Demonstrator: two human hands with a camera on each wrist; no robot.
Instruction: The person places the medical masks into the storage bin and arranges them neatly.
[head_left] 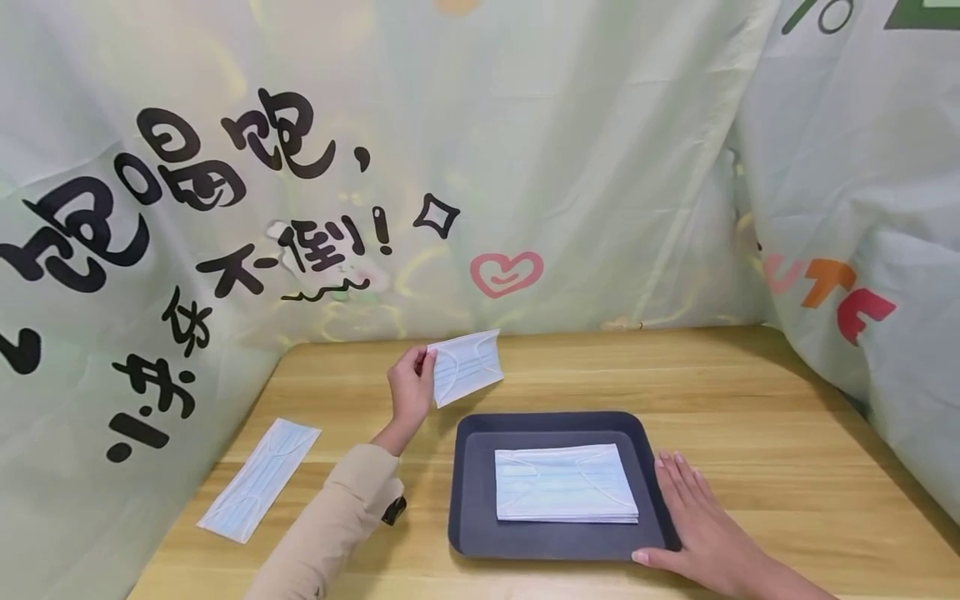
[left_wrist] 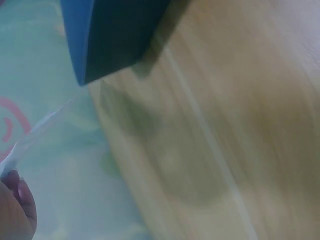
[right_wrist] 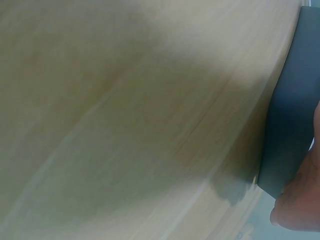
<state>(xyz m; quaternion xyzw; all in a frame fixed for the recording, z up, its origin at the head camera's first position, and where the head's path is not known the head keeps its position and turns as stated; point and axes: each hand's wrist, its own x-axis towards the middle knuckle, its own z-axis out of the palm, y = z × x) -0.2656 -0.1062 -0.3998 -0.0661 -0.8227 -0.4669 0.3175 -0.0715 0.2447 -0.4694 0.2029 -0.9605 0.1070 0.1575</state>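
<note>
My left hand [head_left: 412, 387] pinches a light blue pleated face mask [head_left: 468, 367] by its left edge, holding it up behind the tray's left part. In the left wrist view that mask [left_wrist: 42, 125] appears edge-on beside the fingertips. A dark grey tray [head_left: 468, 500] lies on the table with a neat stack of face masks [head_left: 566, 483] on it. My right hand [head_left: 708, 525] rests against the tray's right side, fingers straight, thumb at the near right corner. The tray's wall [right_wrist: 290, 115] shows beside that hand in the right wrist view. Another single mask [head_left: 258, 481] lies flat at the left.
The wooden table [head_left: 787, 417] extends around the tray. Behind it hangs a pale printed cloth [head_left: 585, 183] with black lettering and a pink heart; more cloth [head_left: 862, 208] hangs along the right side. A small black object [head_left: 393, 510] shows beneath the left sleeve.
</note>
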